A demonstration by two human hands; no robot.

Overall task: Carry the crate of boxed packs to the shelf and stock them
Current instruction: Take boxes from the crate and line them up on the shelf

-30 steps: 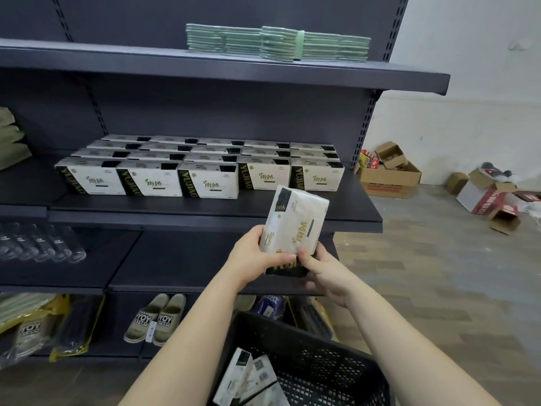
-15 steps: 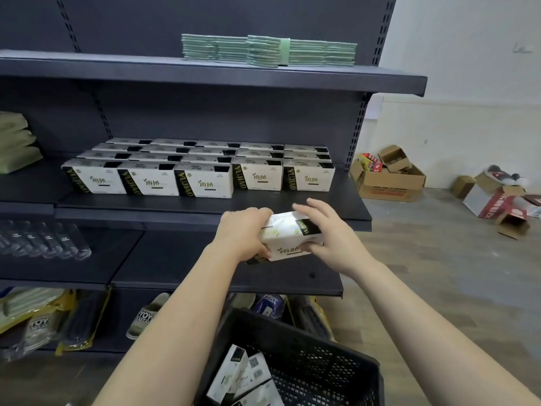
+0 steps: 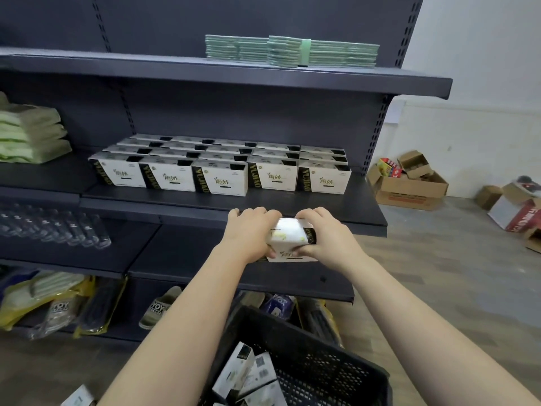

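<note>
1. While the left hand [image 3: 248,230] and the right hand [image 3: 325,232] curl round one boxed pack [image 3: 288,238] from either side, thumbs on its near face, it is held tilted near the front lip of the shelf [image 3: 351,204]; whether it touches the lip cannot be told.
2. Beyond the hands, stocked packs [image 3: 222,178] stand on that shelf in neat rows, five across at the front.
3. Below the forearms sits the black crate [image 3: 322,373], with loose packs [image 3: 243,373] lying at its left side.
4. Above the hands, green bundles [image 3: 292,51] lie on the top shelf [image 3: 263,72]; far to the right, cardboard boxes [image 3: 409,186] sit on the floor [image 3: 439,259].
</note>
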